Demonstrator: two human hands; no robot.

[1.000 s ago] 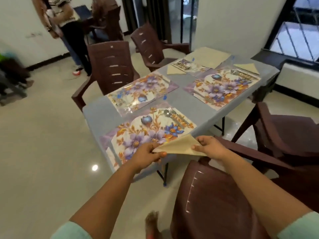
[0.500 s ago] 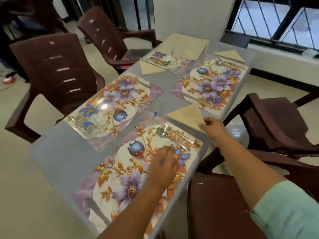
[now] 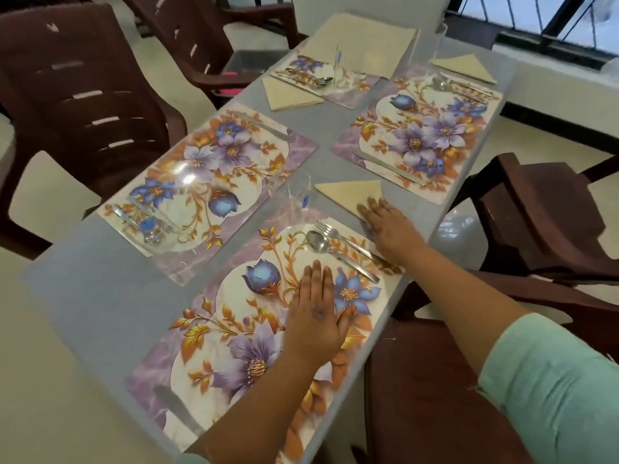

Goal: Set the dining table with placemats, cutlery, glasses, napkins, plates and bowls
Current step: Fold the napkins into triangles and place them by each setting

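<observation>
My right hand (image 3: 390, 234) presses straightened fingers on the folded napkin (image 3: 351, 195), which lies just beyond the fork (image 3: 345, 239). My left hand (image 3: 316, 316) rests flat on the placemat (image 3: 234, 329). The napkin looks light and limp; I'd pinch its folded edge.

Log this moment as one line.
left hand flat on near placemat | right hand pressing folded napkin | plates, bowls not yet set
</observation>
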